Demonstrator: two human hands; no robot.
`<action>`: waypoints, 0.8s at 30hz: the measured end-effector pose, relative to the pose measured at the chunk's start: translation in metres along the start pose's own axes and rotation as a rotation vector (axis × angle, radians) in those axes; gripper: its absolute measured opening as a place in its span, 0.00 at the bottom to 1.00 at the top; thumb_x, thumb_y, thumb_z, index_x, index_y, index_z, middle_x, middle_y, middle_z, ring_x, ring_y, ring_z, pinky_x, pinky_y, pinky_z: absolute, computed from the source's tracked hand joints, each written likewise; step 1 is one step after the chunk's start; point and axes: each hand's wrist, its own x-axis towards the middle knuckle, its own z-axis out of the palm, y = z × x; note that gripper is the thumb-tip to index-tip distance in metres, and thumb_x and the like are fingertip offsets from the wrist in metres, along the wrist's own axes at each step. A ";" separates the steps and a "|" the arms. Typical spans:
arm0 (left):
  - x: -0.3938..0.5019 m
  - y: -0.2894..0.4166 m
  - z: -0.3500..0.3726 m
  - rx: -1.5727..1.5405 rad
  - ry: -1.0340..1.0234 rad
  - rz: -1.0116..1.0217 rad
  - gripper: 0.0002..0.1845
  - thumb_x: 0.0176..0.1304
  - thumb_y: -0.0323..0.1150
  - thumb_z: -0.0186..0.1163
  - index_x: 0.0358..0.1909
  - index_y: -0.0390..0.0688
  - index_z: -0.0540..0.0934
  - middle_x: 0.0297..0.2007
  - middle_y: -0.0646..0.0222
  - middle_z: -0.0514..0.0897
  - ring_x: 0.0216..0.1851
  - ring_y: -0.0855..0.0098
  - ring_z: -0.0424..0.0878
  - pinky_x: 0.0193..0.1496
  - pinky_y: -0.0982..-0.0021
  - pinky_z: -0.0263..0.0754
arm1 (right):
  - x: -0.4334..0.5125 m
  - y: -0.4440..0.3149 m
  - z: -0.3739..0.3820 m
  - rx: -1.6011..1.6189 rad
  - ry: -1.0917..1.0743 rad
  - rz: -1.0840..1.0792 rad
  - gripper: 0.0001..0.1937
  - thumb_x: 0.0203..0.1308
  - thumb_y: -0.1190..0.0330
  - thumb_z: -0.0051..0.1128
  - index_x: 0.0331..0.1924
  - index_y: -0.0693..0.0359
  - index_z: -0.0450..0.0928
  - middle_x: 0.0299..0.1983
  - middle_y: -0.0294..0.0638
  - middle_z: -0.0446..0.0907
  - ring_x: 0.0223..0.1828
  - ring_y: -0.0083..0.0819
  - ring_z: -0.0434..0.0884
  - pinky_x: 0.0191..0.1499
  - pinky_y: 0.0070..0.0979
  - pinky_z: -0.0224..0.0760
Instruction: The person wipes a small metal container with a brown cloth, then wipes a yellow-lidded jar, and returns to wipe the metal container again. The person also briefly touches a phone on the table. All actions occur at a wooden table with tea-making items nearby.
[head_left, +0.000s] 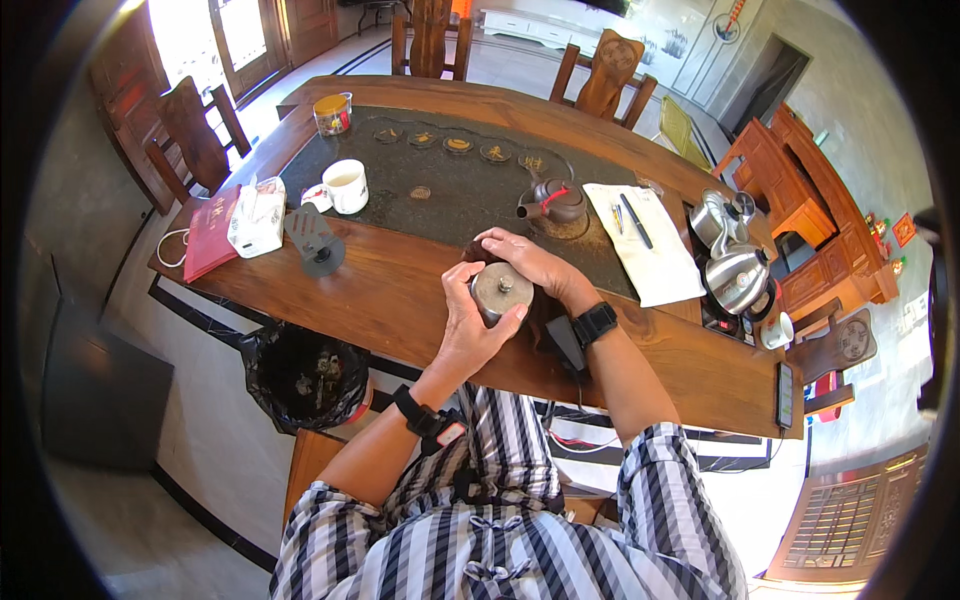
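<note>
My left hand (469, 322) grips a round metal-lidded canister (502, 291) at its left side, with the thumb along its near edge. A small knob stands on the lid. My right hand (529, 262) curves over the far side of a dark reddish-brown object (478, 253) just beyond the canister; what that object is cannot be told, as fingers cover much of it. Both hands are over the near edge of the wooden tea table (397, 277). A brown clay teapot (562, 201) with a red cord sits on the dark stone tray (442, 191) beyond.
At left are a white mug (346, 186), a grey stand (315, 244), a tissue pack (257, 217) and a red paper bag (211, 232). To the right lie a cream cloth (645, 247) with pens and steel kettles (735, 277). A lined bin (307, 375) stands below.
</note>
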 end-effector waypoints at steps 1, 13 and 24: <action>0.001 0.000 0.000 0.031 0.001 0.024 0.40 0.55 0.34 0.75 0.64 0.37 0.61 0.60 0.50 0.63 0.64 0.52 0.64 0.69 0.55 0.61 | -0.003 0.004 0.003 -0.003 0.058 0.034 0.15 0.79 0.62 0.46 0.56 0.64 0.75 0.52 0.37 0.80 0.55 0.23 0.77 0.61 0.24 0.71; 0.000 -0.003 -0.002 -0.113 -0.078 -0.042 0.40 0.56 0.33 0.76 0.62 0.37 0.59 0.57 0.54 0.64 0.59 0.62 0.68 0.65 0.59 0.67 | -0.088 -0.018 0.031 -0.259 0.237 -0.394 0.09 0.77 0.68 0.50 0.53 0.61 0.77 0.62 0.45 0.74 0.66 0.38 0.72 0.71 0.34 0.61; 0.003 -0.001 -0.005 -0.173 -0.094 -0.108 0.57 0.58 0.31 0.74 0.77 0.44 0.40 0.63 0.57 0.62 0.63 0.66 0.67 0.68 0.59 0.66 | -0.014 0.000 -0.007 0.157 -0.081 0.069 0.23 0.80 0.54 0.44 0.59 0.67 0.77 0.58 0.41 0.80 0.59 0.27 0.78 0.66 0.28 0.70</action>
